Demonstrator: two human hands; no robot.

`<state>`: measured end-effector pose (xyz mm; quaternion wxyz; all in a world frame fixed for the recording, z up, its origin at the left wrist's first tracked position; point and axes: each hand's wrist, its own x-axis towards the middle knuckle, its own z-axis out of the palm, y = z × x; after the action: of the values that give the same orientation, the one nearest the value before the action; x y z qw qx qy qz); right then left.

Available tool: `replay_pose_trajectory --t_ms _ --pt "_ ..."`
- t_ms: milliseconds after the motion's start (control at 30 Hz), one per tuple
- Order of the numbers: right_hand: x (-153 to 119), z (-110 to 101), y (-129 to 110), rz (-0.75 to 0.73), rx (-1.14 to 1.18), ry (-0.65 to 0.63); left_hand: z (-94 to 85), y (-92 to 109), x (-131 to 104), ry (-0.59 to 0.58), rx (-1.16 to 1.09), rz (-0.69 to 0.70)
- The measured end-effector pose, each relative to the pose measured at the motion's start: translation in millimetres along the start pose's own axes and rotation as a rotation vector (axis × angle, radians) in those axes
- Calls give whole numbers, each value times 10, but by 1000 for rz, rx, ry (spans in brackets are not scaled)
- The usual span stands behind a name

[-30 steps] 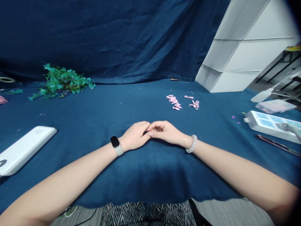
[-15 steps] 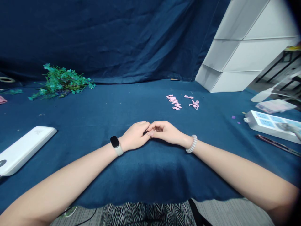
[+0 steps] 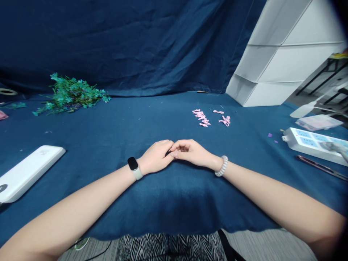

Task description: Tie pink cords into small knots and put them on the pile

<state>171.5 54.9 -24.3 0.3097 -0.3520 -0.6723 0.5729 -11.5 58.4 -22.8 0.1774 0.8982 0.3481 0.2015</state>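
In the middle of the blue cloth, near its front edge, my left hand (image 3: 157,156) and my right hand (image 3: 192,152) rest together with their fingertips touching. The left one lies back up, its fingers curled and partly out of sight. On the right one the fingers bend inward and the thumb meets the left hand; I see no object in either. A dark watch band sits on the left wrist and a pale coiled band (image 3: 222,166) on the right. Beyond the right hand lie several small pink cord loops (image 3: 200,117) and a separate pink cord bundle (image 3: 224,121).
Artificial blue-green flowers (image 3: 74,94) lie at the back left. A white power bank (image 3: 32,170) is at the left, and a white power strip (image 3: 312,143) at the right with dark tweezers (image 3: 320,167) before it. White boxes (image 3: 277,65) stand at the back right.
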Motion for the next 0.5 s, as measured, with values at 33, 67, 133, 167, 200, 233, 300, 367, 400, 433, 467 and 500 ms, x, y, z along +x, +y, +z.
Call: replay_pose_trajectory --t_ms 33,67,133,167,200,233,300,367,400,433,467,500 --pt "0 1 2 0 3 -2 2 -2 -1 0 3 -2" --pt "0 1 5 1 12 -4 5 -5 -2 1 5 -5" --pt "-1 1 8 0 42 -5 10 -11 -4 5 0 -14" --pt "-1 0 10 -4 58 -8 11 -13 -5 8 -6 -21" --pt "-1 -3 12 -8 73 -13 12 -13 -6 11 -11 -30" --pt "0 -7 13 -13 92 -18 12 -11 -7 12 -17 -38" --pt "2 -19 14 -21 130 -26 9 -3 -7 14 -30 -51" --pt "5 -33 10 -33 160 -24 4 8 -7 18 -51 -67" --pt "7 -40 6 -42 168 -22 2 14 -7 22 -65 -74" --pt "8 -46 1 -52 174 -23 0 18 -6 27 -76 -80" --pt "9 -52 -5 -61 178 -25 -1 21 -5 31 -86 -85" --pt "9 -56 -11 -66 185 -29 -2 24 -4 32 -93 -86"
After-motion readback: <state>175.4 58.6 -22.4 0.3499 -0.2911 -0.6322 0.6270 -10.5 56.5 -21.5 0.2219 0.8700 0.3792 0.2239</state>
